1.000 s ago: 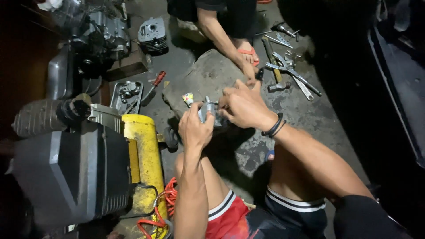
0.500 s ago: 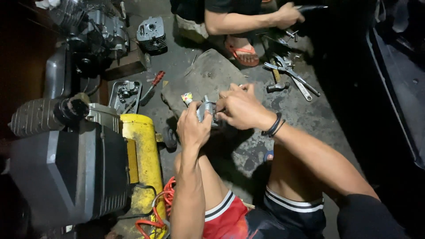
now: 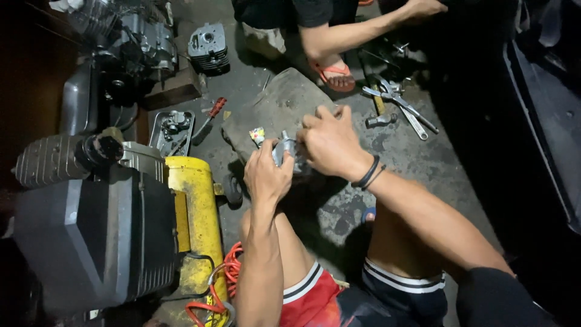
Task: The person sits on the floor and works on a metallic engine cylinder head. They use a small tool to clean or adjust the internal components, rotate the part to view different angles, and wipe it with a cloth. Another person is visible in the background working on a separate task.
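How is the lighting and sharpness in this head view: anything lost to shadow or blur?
Head view: light falls on the centre, so both hands, left and right, and the small grey metal part they grip are sharp; the right side and far-left edge sink into black; the yellow compressor tank is bright, without glare; no motion blur.

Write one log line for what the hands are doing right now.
left hand: holds metal part | right hand: on part | nearby: wrenches, yellow tank

Stained grey concrete floor [image 3: 417, 163], dimly lit, edges falling into deep shadow
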